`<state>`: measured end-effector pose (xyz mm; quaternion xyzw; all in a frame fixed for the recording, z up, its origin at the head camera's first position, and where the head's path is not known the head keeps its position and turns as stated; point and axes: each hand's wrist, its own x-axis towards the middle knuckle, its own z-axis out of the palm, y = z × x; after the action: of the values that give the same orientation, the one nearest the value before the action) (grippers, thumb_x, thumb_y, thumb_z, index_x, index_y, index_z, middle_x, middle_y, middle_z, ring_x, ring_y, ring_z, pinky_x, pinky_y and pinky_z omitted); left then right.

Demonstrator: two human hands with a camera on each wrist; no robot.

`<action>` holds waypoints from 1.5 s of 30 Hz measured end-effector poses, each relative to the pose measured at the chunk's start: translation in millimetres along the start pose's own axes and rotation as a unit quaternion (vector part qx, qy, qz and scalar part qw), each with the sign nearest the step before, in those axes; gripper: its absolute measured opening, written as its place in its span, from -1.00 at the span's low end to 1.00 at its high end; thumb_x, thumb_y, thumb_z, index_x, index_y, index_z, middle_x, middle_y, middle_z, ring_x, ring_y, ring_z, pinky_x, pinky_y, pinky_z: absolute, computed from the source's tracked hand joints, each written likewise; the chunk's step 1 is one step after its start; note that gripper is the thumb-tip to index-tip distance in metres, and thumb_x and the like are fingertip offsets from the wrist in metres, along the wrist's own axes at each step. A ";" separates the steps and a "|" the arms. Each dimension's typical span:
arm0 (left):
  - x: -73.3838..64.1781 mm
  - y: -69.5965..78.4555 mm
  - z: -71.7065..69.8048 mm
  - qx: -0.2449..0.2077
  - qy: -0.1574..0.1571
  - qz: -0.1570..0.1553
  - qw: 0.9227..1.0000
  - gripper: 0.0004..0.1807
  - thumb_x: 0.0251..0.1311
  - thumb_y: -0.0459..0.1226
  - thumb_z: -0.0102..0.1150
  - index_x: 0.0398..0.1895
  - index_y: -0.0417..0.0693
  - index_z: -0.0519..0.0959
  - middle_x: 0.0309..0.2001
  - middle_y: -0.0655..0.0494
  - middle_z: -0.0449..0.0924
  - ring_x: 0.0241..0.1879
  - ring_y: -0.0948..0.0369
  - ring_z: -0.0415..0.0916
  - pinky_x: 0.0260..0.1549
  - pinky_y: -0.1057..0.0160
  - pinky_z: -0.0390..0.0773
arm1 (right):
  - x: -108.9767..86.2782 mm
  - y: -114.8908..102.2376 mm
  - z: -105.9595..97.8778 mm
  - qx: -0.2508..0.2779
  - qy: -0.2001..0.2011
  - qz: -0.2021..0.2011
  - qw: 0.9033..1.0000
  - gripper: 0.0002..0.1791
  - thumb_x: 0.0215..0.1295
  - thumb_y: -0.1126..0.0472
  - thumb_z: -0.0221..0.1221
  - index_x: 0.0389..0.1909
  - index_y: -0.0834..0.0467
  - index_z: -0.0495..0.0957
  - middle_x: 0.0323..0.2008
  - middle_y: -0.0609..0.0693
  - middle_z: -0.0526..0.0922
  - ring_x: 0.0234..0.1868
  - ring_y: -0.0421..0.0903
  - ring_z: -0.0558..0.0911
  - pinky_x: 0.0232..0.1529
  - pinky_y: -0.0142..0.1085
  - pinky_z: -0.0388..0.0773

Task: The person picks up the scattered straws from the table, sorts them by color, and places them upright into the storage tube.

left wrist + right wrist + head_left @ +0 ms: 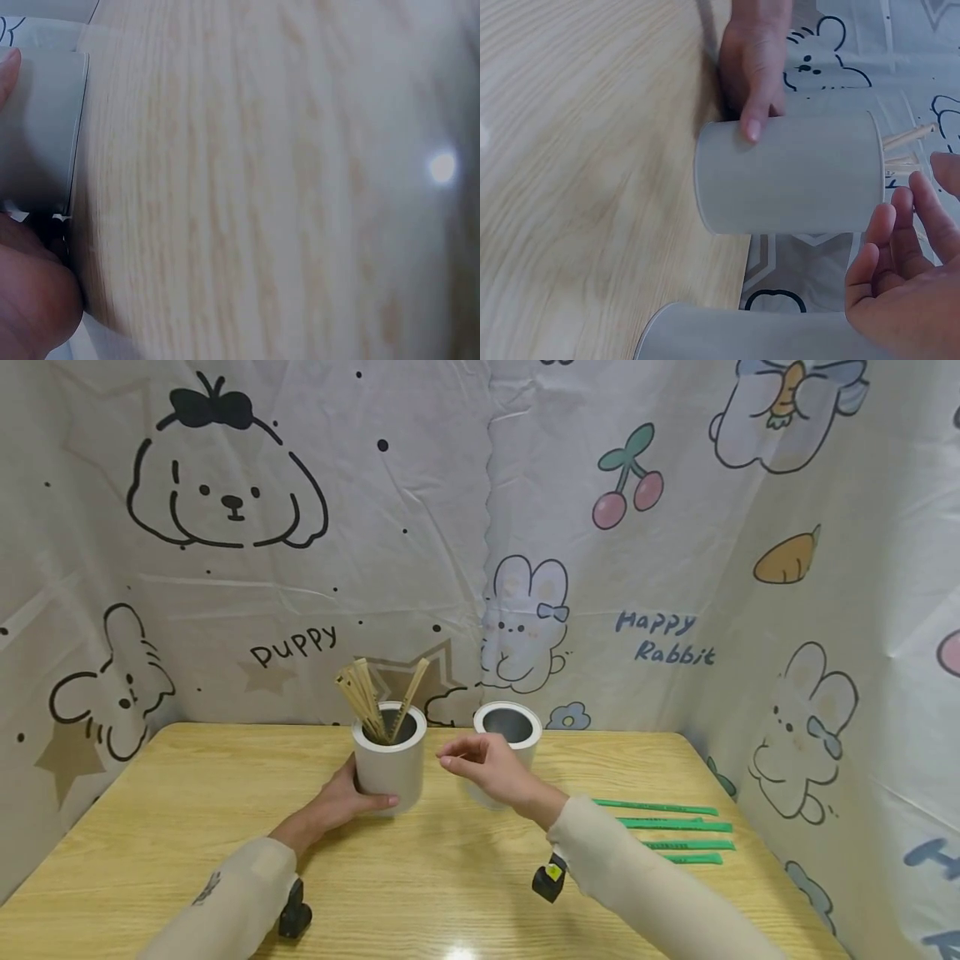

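A white cylindrical container [390, 772] stands upright on the table, with several thin tan sticks [363, 693] leaning out of its dark opening. My left hand [347, 797] grips it low on the left, thumb across the front; the left wrist view catches only part of the hand [34, 296] and the container's wall [41, 127]. My right hand [491, 767] hovers between this container and a second white one [527, 739], overlapping the latter in the head view. Its fingers are loosely bent and hold nothing. In the right wrist view, the right fingertips [883, 217] are near the first container's rim.
Several slim green strips [675, 824] lie roughly parallel on the wooden table [420, 893] at the right. A printed cloth [420, 552] with cartoon animals hangs behind the table and along both sides. The second container stands close beside the first.
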<state>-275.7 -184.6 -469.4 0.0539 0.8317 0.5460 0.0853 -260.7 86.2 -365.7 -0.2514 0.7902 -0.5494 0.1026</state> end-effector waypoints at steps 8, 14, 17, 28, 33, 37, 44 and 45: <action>0.6 -1.7 -0.8 0.010 0.000 0.001 1.000 0.30 0.04 -0.03 0.53 0.62 -0.21 -0.19 0.54 -0.31 0.10 0.51 -0.23 0.14 0.48 -0.22 0.19 | -14.8 8.3 -3.8 -0.029 -0.016 -0.017 0.999 -0.75 0.45 0.29 0.17 0.00 0.38 0.63 -0.04 0.35 0.68 -0.25 -0.26 0.60 -0.15 -0.40 0.60; -0.8 -0.5 0.3 0.010 -0.003 0.002 1.000 0.30 0.04 -0.04 0.53 0.62 -0.19 -0.20 0.55 -0.31 0.09 0.51 -0.24 0.13 0.48 -0.23 0.19 | -29.8 16.4 -7.8 -0.060 -0.023 -0.050 0.997 -0.77 0.44 0.26 0.18 -0.06 0.33 0.65 -0.17 0.26 0.70 -0.29 -0.25 0.58 -0.24 -0.45 0.56; -0.8 -0.8 0.9 0.006 -0.004 0.001 1.000 0.30 0.04 -0.04 0.54 0.62 -0.19 -0.20 0.55 -0.31 0.08 0.52 -0.24 0.12 0.48 -0.24 0.17 | -36.1 19.3 -10.6 -0.068 -0.022 -0.052 0.996 -0.78 0.43 0.26 0.19 -0.08 0.33 0.66 -0.20 0.26 0.71 -0.28 -0.23 0.58 -0.24 -0.44 0.56; 0.2 -1.0 -0.1 0.000 -0.011 0.005 1.000 0.31 0.04 -0.04 0.54 0.63 -0.17 -0.23 0.57 -0.28 0.05 0.54 -0.24 0.08 0.50 -0.24 0.14 | -54.4 39.5 -25.5 -0.101 -0.008 -0.014 0.995 -0.77 0.44 0.19 0.20 -0.06 0.26 0.67 -0.21 0.13 0.71 -0.24 -0.19 0.56 -0.18 -0.38 0.54; -1.2 0.4 -0.7 0.003 -0.006 0.003 1.000 0.30 0.04 -0.04 0.54 0.62 -0.19 -0.21 0.55 -0.29 0.07 0.53 -0.23 0.10 0.50 -0.23 0.15 | -61.0 47.5 -33.3 -0.116 0.000 -0.013 0.993 -0.75 0.44 0.17 0.21 -0.06 0.27 0.67 -0.20 0.11 0.72 -0.23 -0.20 0.56 -0.16 -0.35 0.54; -2.6 1.9 -0.2 -0.002 -0.009 0.012 1.000 0.29 0.05 -0.07 0.54 0.62 -0.20 -0.20 0.54 -0.30 0.08 0.52 -0.24 0.12 0.49 -0.24 0.15 | -67.3 52.4 -40.7 -0.129 0.006 -0.017 0.991 -0.76 0.43 0.18 0.22 -0.08 0.28 0.67 -0.20 0.10 0.73 -0.24 -0.24 0.55 -0.17 -0.35 0.54; -3.0 3.0 -4.0 -0.032 -0.023 0.052 0.998 0.21 0.08 -0.18 0.51 0.60 -0.25 -0.16 0.51 -0.33 0.12 0.49 -0.26 0.16 0.47 -0.23 0.19 | -79.3 59.1 -56.8 -0.142 0.016 -0.012 0.990 -0.76 0.43 0.18 0.22 -0.07 0.28 0.68 -0.15 0.13 0.75 -0.25 -0.28 0.56 -0.19 -0.36 0.54; -2.9 2.7 -4.8 -0.035 -0.024 0.057 0.997 0.20 0.09 -0.20 0.51 0.60 -0.26 -0.16 0.51 -0.34 0.12 0.48 -0.26 0.17 0.47 -0.23 0.20 | -80.6 59.9 -58.9 -0.144 0.017 -0.012 0.989 -0.76 0.43 0.18 0.22 -0.08 0.28 0.68 -0.15 0.14 0.75 -0.25 -0.27 0.56 -0.19 -0.36 0.54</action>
<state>-273.9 -188.4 -464.8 0.1111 0.8053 0.5774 0.0754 -234.8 191.6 -407.9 -0.2638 0.8598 -0.4350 0.0447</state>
